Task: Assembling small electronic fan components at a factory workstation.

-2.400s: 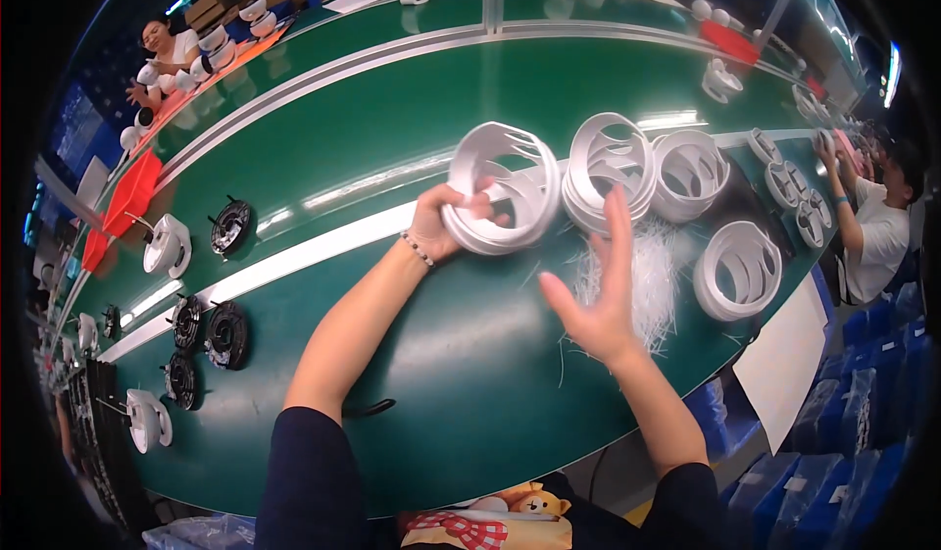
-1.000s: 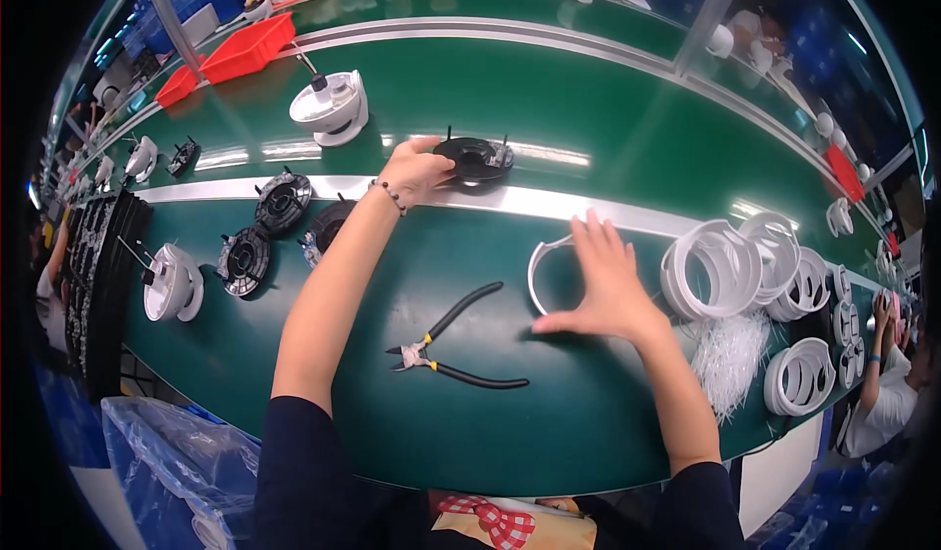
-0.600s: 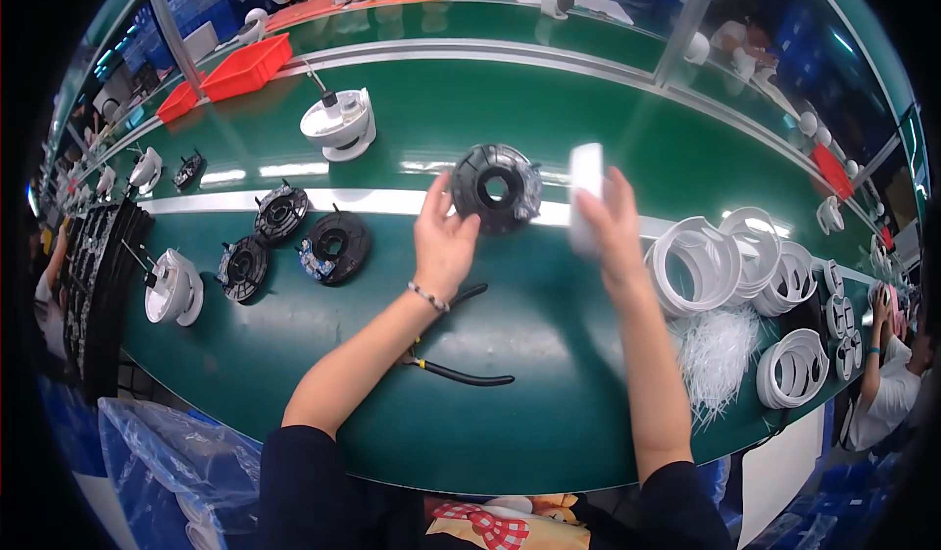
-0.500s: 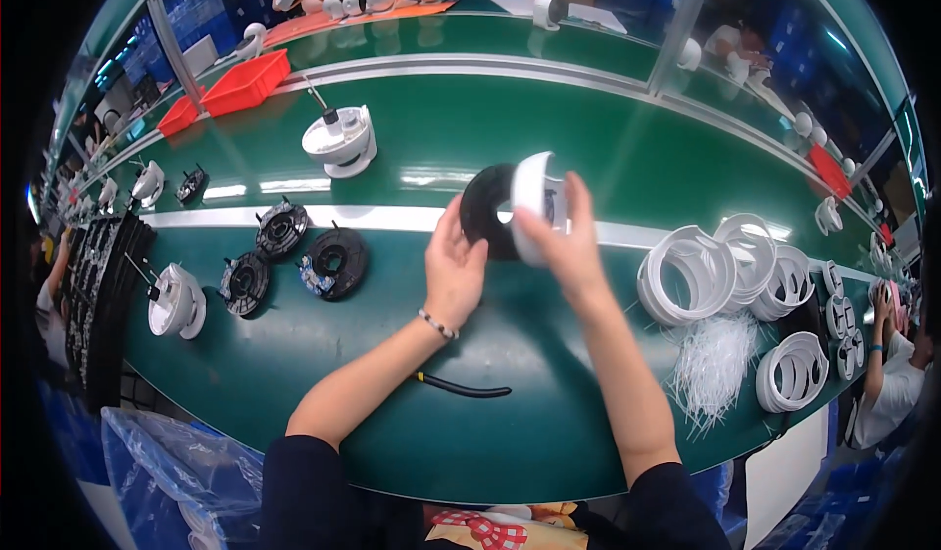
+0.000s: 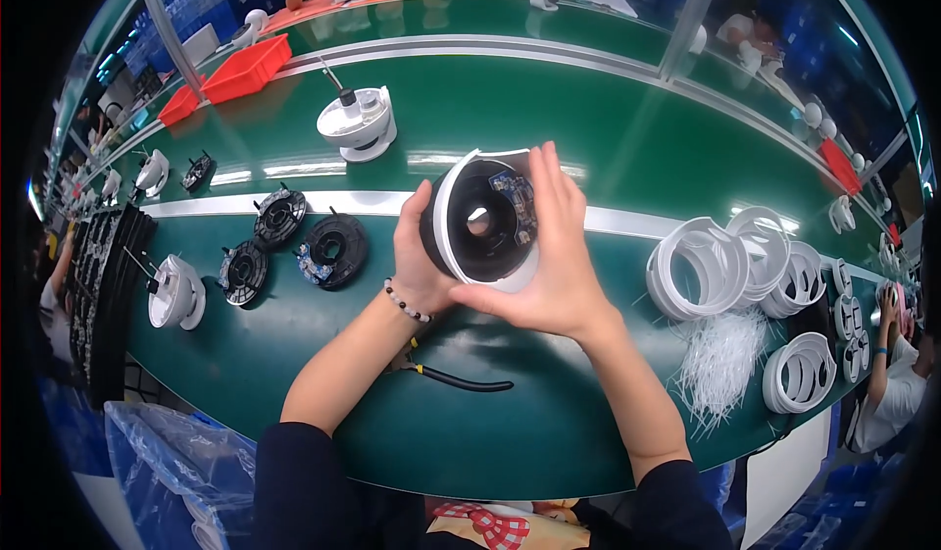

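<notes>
Between both hands, raised above the green table, is a white ring-shaped housing with a round black part set inside it. A blue circuit board shows at the black part's upper right. My left hand grips the assembly from its left side, the fingers partly hidden behind it. My right hand curves round the right side, its thumb along the lower rim and its fingers pointing up. On the table below lie pliers with black and yellow handles, partly covered by my left forearm.
Several black round parts with boards lie at left. White housings on stands hold upright screwdriver-like shafts. At right are stacked white rings and a pile of thin white strips. Red trays stand beyond the metal rail.
The white housing and black part, apart or just overlapping before, are now together, the black part inside the ring. Its opening has turned toward me, and both hands close round it.
</notes>
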Available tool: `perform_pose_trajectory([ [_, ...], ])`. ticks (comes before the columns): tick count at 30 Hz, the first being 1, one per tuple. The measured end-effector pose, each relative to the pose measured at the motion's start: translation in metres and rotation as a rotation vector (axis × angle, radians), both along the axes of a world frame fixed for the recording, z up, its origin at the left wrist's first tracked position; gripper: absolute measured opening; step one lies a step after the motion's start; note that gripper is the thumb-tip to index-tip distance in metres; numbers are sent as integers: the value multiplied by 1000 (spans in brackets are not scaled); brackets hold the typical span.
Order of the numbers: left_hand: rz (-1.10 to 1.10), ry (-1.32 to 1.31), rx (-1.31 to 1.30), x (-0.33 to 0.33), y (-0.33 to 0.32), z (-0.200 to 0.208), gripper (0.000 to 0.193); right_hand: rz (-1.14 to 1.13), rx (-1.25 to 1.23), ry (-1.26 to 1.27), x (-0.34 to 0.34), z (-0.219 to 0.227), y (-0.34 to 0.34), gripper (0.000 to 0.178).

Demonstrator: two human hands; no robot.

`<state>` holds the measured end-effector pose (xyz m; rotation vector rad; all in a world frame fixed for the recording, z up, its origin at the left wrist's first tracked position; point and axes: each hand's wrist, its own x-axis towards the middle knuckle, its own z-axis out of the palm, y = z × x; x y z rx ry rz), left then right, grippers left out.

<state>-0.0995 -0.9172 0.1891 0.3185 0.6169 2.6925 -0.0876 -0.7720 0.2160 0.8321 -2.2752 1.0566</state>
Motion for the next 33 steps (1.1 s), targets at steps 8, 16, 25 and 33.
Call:
perform_pose_trajectory([
  [8, -25, 24, 100, 3, -2, -8, 53, 108, -2, 13, 1, 7, 3, 108],
  [16, 80, -37, -53, 10, -1, 3, 50, 65, -5, -25, 3, 6, -2, 105],
  [25, 43, -92, -67, 13, -6, 6, 57, 128, 23, -72, 0, 9, -2, 105],
  [33, 37, -113, -46, 12, -10, 5, 55, 194, 98, 28, 1, 15, -6, 102],
])
